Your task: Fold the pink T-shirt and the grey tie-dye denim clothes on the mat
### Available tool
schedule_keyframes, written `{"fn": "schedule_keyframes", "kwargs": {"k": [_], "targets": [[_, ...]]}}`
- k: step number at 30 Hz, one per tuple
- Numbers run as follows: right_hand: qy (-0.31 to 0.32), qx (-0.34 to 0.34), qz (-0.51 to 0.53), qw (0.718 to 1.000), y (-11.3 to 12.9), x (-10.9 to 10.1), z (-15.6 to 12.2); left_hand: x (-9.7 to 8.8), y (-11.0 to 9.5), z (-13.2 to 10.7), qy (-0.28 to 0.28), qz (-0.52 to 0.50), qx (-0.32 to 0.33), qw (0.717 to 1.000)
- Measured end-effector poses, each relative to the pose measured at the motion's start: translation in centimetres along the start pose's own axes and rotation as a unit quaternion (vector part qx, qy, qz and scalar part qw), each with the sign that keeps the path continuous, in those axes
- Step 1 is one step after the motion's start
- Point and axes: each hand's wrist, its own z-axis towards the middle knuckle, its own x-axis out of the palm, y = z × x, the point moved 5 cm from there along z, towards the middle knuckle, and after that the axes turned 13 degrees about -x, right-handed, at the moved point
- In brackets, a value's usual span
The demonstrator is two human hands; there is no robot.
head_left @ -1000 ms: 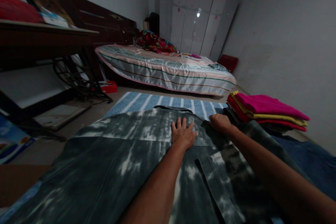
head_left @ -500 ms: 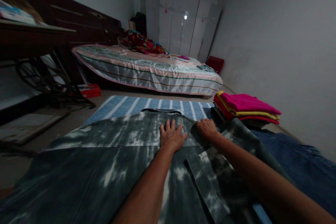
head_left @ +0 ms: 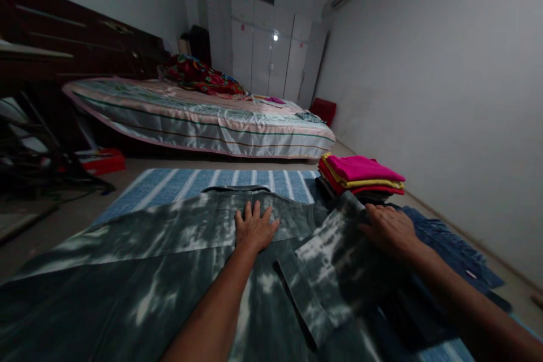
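Left grip and right grip lie flat on shirt.

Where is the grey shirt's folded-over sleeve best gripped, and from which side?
Probably grip the sleeve at its banded free end, coming from the right, where the right hand rests: that end lies loose atop the shirt, while the left hand presses near the collar.

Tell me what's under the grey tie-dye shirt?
A blue striped mat peeks out past the collar of the shirt, and dark blue denim shows at its right side. Whatever lies beneath the middle is covered.
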Motion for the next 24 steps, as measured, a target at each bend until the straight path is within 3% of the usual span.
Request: {"fn": "schedule_keyframes", "kwargs": {"k": [4,7,12,14,16,18,22,23,24], "targets": [[-0.018,-0.023,0.033,0.999,-0.2,0.0,-0.6,-0.1,0.2,0.2,0.011,0.003,-0.001,1.000],[-0.056,-0.035,0.061,0.996,2.3,-1.6,-0.8,-0.9,0.4,0.6,0.037,-0.042,0.008,0.998],[-0.117,-0.154,0.179,0.965,11.9,-5.1,-2.1,-2.5,1.1,1.1,0.092,-0.170,0.034,0.981],[-0.128,-0.224,0.257,0.932,16.0,-6.0,-2.8,-2.9,2.1,0.9,0.085,-0.271,0.033,0.958],[-0.134,-0.293,0.331,0.887,18.6,-6.2,-3.4,-3.1,3.4,0.5,0.069,-0.380,0.017,0.922],[-0.160,-0.282,0.370,0.871,18.3,-5.6,-3.5,-3.1,4.4,-0.3,0.061,-0.431,0.005,0.900],[-0.200,-0.074,0.380,0.900,11.4,-0.7,-1.8,-3.6,4.6,-2.2,0.073,-0.426,0.011,0.902],[-0.190,-0.017,0.414,0.890,9.5,1.1,-1.4,-3.7,4.3,-2.6,0.075,-0.412,0.014,0.908],[-0.174,0.030,0.481,0.859,8.1,2.9,-0.9,-3.8,3.9,-2.9,0.078,-0.395,0.016,0.915]]}}
